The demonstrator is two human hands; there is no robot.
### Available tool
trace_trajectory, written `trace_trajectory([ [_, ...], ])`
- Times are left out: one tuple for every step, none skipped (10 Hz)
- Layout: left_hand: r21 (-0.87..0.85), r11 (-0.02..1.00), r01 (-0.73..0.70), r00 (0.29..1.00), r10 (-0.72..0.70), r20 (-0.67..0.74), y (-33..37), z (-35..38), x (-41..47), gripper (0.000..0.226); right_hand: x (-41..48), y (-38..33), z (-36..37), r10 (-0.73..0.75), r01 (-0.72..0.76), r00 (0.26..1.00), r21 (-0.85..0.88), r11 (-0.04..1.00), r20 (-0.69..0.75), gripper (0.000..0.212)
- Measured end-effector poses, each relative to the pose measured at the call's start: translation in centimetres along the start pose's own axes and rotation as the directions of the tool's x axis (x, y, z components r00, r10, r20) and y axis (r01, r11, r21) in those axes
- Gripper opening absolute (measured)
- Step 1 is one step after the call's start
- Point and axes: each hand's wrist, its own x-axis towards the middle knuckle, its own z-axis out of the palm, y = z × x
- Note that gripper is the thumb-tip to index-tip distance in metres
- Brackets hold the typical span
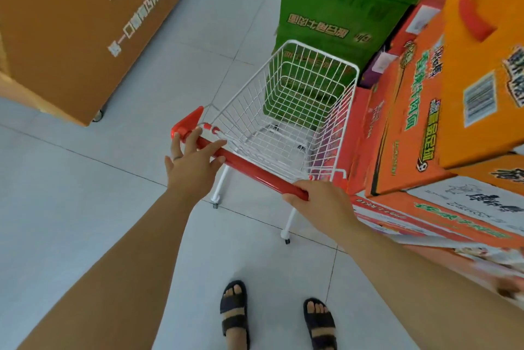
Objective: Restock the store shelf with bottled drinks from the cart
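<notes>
The right hand (320, 203) is grasping the cart's (249, 103) handle (255, 171); the left hand (194, 164) is resting on it, fingers released.

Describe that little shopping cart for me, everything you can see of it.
The shopping cart is small: white wire basket, white legs on small castors, a red handle bar. It stands upright on pale floor tiles, basket empty, close beside stacked orange cartons. The right hand grips the bar's right end; the left hand rests on its left end.
</notes>
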Motion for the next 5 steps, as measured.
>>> trace_trajectory([
  [0.015, 0.999, -0.036, 0.999, 0.036, -0.009, -0.4, -0.4, 1.3, 0.035, 0.9, -0.2, -0.1, 0.027, -0.027, 0.999, -0.005, 1.000, -0.029, 0.032],
  [0.061, 0.995, -0.085, 0.996, 0.086, -0.020, -0.9, -0.3, 1.6, 0.036, 1.2, -0.2, -0.2, 0.034, -0.034, 0.999, -0.019, 0.999, -0.026, 0.033],
  [0.078, 0.990, -0.120, 0.991, 0.124, -0.050, -0.9, 0.1, 1.8, 0.035, 1.3, 0.1, -0.5, 0.036, -0.037, 0.999, -0.031, 0.999, -0.026, 0.032],
  [0.033, 0.996, -0.081, 0.996, 0.082, -0.021, -0.2, 0.1, 1.5, 0.033, 1.3, -0.1, -0.9, 0.078, -0.077, 0.996, -0.009, 0.997, 0.052, 0.029],
  [0.018, 0.999, -0.042, 0.995, 0.040, 0.088, 0.6, -0.7, 1.3, 0.039, 1.4, -1.2, -1.8, 0.132, -0.129, 0.980, -0.033, 0.991, 0.148, 0.034],
])
